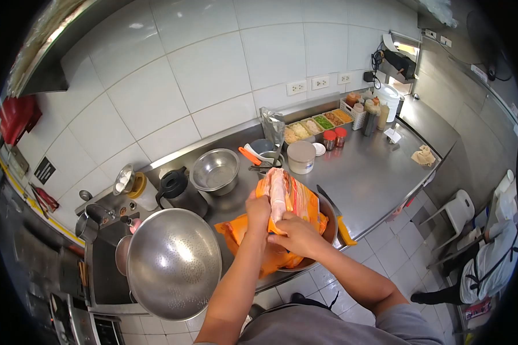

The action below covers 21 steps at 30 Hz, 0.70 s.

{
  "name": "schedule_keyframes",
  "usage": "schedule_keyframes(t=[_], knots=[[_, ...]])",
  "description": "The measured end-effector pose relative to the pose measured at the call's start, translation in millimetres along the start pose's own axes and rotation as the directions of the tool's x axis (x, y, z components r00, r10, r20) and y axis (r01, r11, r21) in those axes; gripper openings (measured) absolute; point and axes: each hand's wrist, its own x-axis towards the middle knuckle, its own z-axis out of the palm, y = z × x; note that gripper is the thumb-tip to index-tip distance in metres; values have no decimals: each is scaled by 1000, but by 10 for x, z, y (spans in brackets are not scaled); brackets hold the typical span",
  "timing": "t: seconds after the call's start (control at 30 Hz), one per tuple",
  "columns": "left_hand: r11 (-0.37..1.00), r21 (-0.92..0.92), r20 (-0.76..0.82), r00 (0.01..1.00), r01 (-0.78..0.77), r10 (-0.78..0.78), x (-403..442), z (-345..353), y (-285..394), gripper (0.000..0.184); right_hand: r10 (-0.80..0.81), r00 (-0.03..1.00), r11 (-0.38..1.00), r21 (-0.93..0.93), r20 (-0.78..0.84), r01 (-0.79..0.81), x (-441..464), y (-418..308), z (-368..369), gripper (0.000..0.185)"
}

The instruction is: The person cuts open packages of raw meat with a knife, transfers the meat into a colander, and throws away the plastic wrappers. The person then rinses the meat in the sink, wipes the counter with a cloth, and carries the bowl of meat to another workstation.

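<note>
An orange printed plastic bag (308, 207) is held up over a large metal bowl (332, 233), and a long piece of pale pink raw meat (277, 192) shows at its opening. My left hand (258, 214) is closed around the left side of the bag and meat. From the right, my right hand (296, 233) grips the bag's lower part, fingers partly hidden by the plastic. More orange plastic (233, 230) spreads out to the left below my hands. A knife with a yellow handle (345, 231) lies just right of the bowl.
A big perforated colander (174, 259) stands left, by the sink (106, 276). Behind are a black jug (181, 190), a metal bowl (214, 171), a lidded tub (301, 156) and a tray of toppings (319, 125). Another person (489, 264) is at the far right.
</note>
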Motion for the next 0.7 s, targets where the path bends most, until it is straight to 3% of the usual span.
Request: schedule_keyframes(t=[0.03,0.07,0.13,0.27,0.37,0.43,0.47,0.5,0.53,0.57,0.63,0.7], knots=[[999,30,15,999,-41,40,-29,22,1,35,1,998,986,169,-65,10,3,93,102,31],[999,27,13,999,-34,34,7,17,-53,35,6,998,986,167,-59,4,24,176,177,31],[992,56,0,994,-112,112,198,-88,-275,36,-43,982,912,395,-182,113,58,288,319,30],[989,-9,-9,989,-147,147,545,-327,-609,37,-17,997,900,434,-81,51,127,355,397,22],[969,88,23,973,-231,229,653,-482,-650,34,-38,999,901,432,-12,39,178,335,391,19],[937,310,-14,985,-159,172,683,-634,-687,36,-193,980,875,444,-44,192,163,409,477,20],[939,302,-18,984,-163,177,651,-696,-672,36,-152,988,860,494,6,129,98,434,488,20],[975,220,-11,1000,-22,25,520,-685,-528,40,-157,988,864,486,10,132,53,454,439,20],[982,143,10,992,126,-129,435,-694,-474,45,-114,988,855,497,-100,149,-3,473,390,29],[982,137,3,991,129,-130,390,-716,-496,45,-69,977,844,510,-203,166,-75,521,369,38],[972,-168,-9,985,166,-170,274,-831,-577,52,104,876,981,191,-470,-14,-205,1068,475,60],[968,-224,28,994,112,-108,151,-870,-599,51,232,857,972,144,-461,-186,-276,1554,512,71]])
